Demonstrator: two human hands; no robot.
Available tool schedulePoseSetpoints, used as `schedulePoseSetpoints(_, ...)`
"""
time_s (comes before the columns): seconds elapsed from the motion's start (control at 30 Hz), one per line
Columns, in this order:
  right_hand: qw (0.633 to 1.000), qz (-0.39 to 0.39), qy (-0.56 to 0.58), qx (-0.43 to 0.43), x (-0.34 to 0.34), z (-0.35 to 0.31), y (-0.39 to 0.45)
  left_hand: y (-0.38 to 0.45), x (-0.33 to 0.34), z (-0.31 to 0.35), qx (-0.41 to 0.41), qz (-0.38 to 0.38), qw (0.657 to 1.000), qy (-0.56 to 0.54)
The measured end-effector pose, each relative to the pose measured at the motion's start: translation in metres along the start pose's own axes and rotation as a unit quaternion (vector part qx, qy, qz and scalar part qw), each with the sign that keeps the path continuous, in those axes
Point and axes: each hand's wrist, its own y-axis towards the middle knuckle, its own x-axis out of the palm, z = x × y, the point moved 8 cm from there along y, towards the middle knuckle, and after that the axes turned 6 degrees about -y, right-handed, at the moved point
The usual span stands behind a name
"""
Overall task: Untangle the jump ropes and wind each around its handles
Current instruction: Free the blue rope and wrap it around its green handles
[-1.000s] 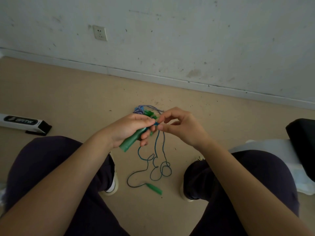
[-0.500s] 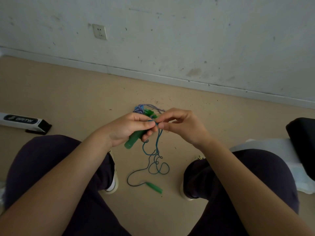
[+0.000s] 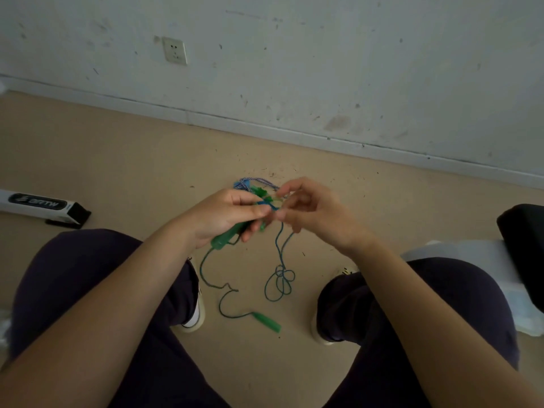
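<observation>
My left hand (image 3: 226, 213) grips a green jump-rope handle (image 3: 225, 239) whose lower end sticks out below the fist. My right hand (image 3: 309, 210) pinches the thin blue-green rope (image 3: 281, 251) just beside the left thumb. Two strands hang from there down to a coil of loops (image 3: 281, 282) on the floor. Another length runs from the held handle to the second green handle (image 3: 266, 321) lying on the floor between my feet. A blue-and-white striped rope (image 3: 256, 181) lies bunched behind my hands, partly hidden.
A white and black box (image 3: 44, 206) lies on the floor at the left. A black object (image 3: 524, 231) on a white plastic sheet (image 3: 471, 254) sits at the right. My knees and shoes frame the rope. A wall with a socket (image 3: 175, 50) stands ahead.
The hanging rope swung and spread out. One strand now trails from the bottom of the held handle to the floor handle, and the loops shifted right. My right hand rose slightly.
</observation>
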Motion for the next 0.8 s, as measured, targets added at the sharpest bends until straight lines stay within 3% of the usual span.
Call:
schedulePoseSetpoints(0.1, 0.999, 0.005, -0.048, 0.005, 0.005, 0.003, 0.004, 0.000, 0.003, 0.001, -0.007, -0.010, 1.000, 0.020)
schedulePoseSetpoints(0.2, 0.991, 0.117, -0.064, 0.017, -0.033, 0.010, 0.005, -0.001, -0.022, 0.003, -0.013, 0.031, 0.998, 0.048)
schedulePoseSetpoints(0.27, 0.988, 0.153, -0.028, 0.014, -0.051, 0.011, 0.003, -0.003, -0.033, 0.003, -0.011, 0.047, 0.998, 0.044)
schedulePoseSetpoints(0.4, 0.997, 0.057, 0.050, 0.009, -0.025, 0.004, 0.002, -0.002, -0.018, 0.000, -0.007, 0.039, 0.998, 0.052)
schedulePoseSetpoints(0.5, 0.999, -0.030, 0.018, 0.018, 0.007, 0.003, 0.001, 0.000, 0.000, -0.002, -0.009, 0.002, 0.999, 0.033)
schedulePoseSetpoints(0.63, 1.000, 0.007, -0.018, 0.016, -0.002, -0.003, 0.001, -0.002, -0.004, 0.003, -0.015, -0.005, 1.000, -0.014)
schedulePoseSetpoints(0.8, 0.997, 0.076, -0.014, 0.010, -0.034, -0.002, -0.001, -0.004, -0.022, 0.002, -0.033, 0.008, 0.999, 0.004)
